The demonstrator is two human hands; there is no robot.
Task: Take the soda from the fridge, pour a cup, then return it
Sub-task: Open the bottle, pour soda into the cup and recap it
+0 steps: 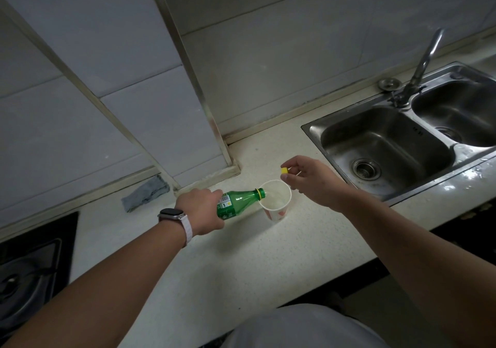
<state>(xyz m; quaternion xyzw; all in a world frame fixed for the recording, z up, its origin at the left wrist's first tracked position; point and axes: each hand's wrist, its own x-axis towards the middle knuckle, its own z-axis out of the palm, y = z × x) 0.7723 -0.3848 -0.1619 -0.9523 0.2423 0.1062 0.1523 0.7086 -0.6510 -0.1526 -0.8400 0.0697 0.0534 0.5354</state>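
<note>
From the head view, the left hand (200,212) is wrapped around the base of the green bottle (239,204), which lies tipped nearly flat with its open mouth over the rim of the cup (276,202). The cup stands upright on the pale worktop (241,261), with some clear liquid inside. The right hand (311,181) hovers just behind and to the right of the cup, thumb and forefinger pinched on the yellow cap (284,170); it touches neither cup nor bottle. A watch (171,214) sits on the left wrist. The sink (389,143) begins close to the right of the cup, its steel rim near the right hand, with the tap (421,65) at its back. Left of the bottle, a grey cloth (146,197) lies against the wall's foot, well apart from the hands. The hob (29,272) fills the far left corner. Between the arms, the worktop is bare down to its front edge, which runs close below the right forearm. The tiled wall (134,79) juts out in a corner just behind the cup.
</note>
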